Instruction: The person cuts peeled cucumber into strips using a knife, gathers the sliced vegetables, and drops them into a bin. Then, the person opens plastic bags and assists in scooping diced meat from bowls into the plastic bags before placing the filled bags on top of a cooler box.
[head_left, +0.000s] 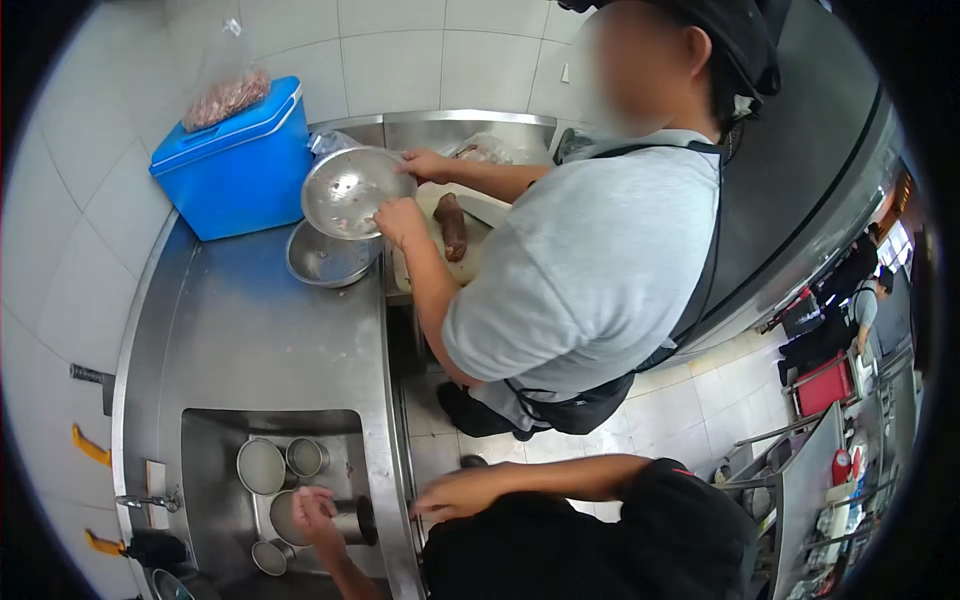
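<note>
My left hand (pixel 318 512) is over the sink, its fingers curled together above a round metal container (pixel 285 515). Whatever may be between those fingers is hidden. Beside it, a metal cylinder (pixel 350 522) with a dark end lies on its side. Several other metal containers stand in the sink (pixel 215 440), among them a wide one (pixel 261 466) filled with cloudy liquid, a smaller one (pixel 307 457) and a low one (pixel 271 557). My right hand (pixel 455 494) hangs just outside the sink's front edge, fingers stretched out and holding nothing.
A co-worker (pixel 600 270) tilts a metal bowl (pixel 350 195) above another bowl (pixel 335 258). Meat (pixel 452 228) lies on a cutting board. A blue cooler (pixel 235 165) carries a bag (pixel 228 100). A faucet (pixel 150 500) and yellow-handled tools (pixel 92 445) line the wall.
</note>
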